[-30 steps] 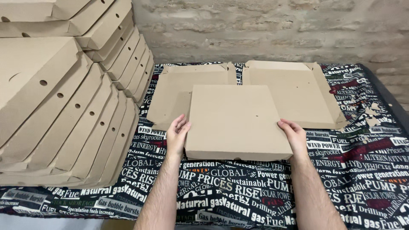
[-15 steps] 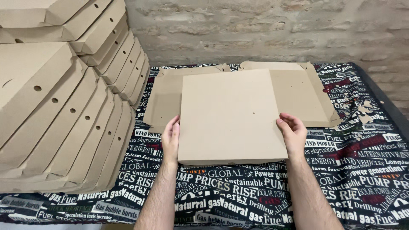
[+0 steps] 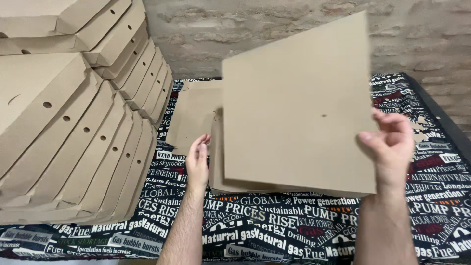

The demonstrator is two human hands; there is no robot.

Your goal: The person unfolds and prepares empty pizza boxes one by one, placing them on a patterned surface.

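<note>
Head view: right hand [image 3: 390, 142] clamps raised box [image 3: 299, 113] edge; left hand [image 3: 197, 159] open, touching opposite edge.

A folded cardboard box [image 3: 294, 108] fills the centre of the frame, tilted up with its far edge raised toward the brick wall [image 3: 274, 34] at the top. The right hand [image 3: 390, 147] grips its right edge, fingers [image 3: 392, 122] curled over the front. The left hand [image 3: 197, 162] rests open against its lower left edge. Flat cardboard sheets [image 3: 194, 115] lie behind it on the bench [image 3: 431, 196], covered by a black printed cloth. A leaning stack of folded boxes [image 3: 78, 113] occupies the left.
</note>
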